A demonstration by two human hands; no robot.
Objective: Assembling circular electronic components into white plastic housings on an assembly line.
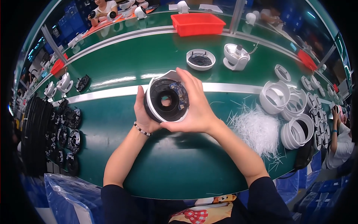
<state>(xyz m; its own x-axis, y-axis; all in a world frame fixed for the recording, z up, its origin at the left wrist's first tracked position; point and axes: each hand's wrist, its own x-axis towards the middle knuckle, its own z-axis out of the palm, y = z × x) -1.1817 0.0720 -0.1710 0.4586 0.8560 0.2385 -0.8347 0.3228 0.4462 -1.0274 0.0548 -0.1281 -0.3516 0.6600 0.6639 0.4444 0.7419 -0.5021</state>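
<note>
Above the middle of the green table I hold a round white camera housing (158,91) up between both hands, with its open side facing me. Inside it sits a black ring-shaped part with a central hole and a small blue circuit board (179,96) on its right. My left hand (143,112) cups the left and lower rim; a beaded bracelet circles that wrist. The fingers of my right hand (195,106) wrap the right side, its thumb along the bottom edge. Through the hole a bit of skin shows. The back of the housing is hidden.
Black ring-shaped parts (71,117) crowd the left. To the right lie a heap of thin white strips (257,130) and white ring housings (296,132). Beyond the metal rail stand a white bowl-shaped housing (201,67), a white camera unit (236,58) and a red bin (197,24). Other people work around.
</note>
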